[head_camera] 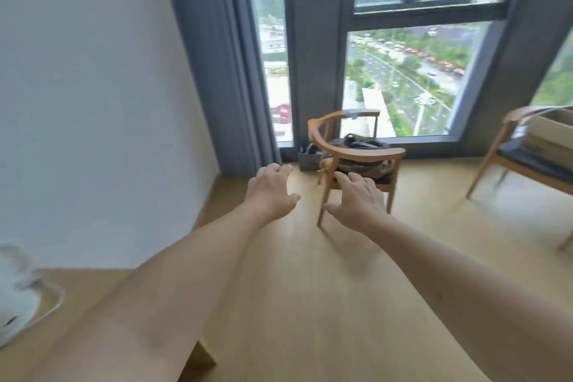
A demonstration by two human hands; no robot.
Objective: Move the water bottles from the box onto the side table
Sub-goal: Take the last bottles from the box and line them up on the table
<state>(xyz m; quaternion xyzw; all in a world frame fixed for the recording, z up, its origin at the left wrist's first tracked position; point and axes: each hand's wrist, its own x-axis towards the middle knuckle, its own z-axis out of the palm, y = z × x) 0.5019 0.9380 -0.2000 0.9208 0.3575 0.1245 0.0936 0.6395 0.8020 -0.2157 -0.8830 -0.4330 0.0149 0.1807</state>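
Note:
Both my arms reach forward over the wooden floor. My left hand (271,189) is empty, fingers relaxed and slightly spread. My right hand (359,200) is also empty with loose fingers, in front of a wooden armchair. A cardboard box (548,133) sits on the seat of a second wooden chair at the right edge; its inside is hidden. No water bottle shows. A light wooden table surface (102,295) lies at the lower left under my left forearm.
The wooden armchair (356,152) by the window holds dark bags. A small grey bag (308,158) stands beside it at the curtain (223,71). The second chair (511,164) is at the right. A blurred white object (15,288) sits on the lower-left table.

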